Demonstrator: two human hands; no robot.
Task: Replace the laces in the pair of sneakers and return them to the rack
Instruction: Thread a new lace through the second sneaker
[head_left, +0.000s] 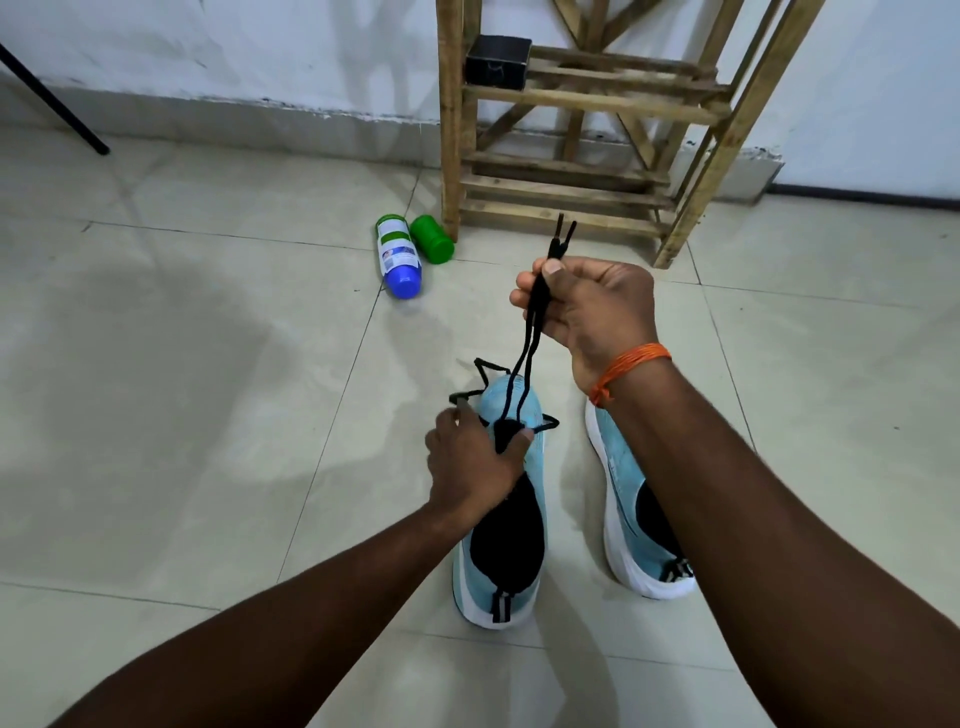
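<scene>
Two light-blue sneakers with white soles stand on the tiled floor, toes pointing away. My left hand (470, 462) grips the left sneaker (501, 551) at its tongue, thumb on the black lace (524, 358) where it enters the eyelets. My right hand (592, 312) is raised above the toe and pinches both ends of that lace, pulling them upward; the two tips stick out above my fingers. Another loose stretch of black lace lies around the toe. The right sneaker (631, 525) stands beside it, partly hidden by my right forearm.
A wooden slatted rack (587, 98) stands against the wall ahead, with a black box (497, 61) on one shelf. A white bottle with a blue cap (397, 257) and a green container (431, 239) lie on the floor left of the rack. A black pole (52, 101) leans at far left.
</scene>
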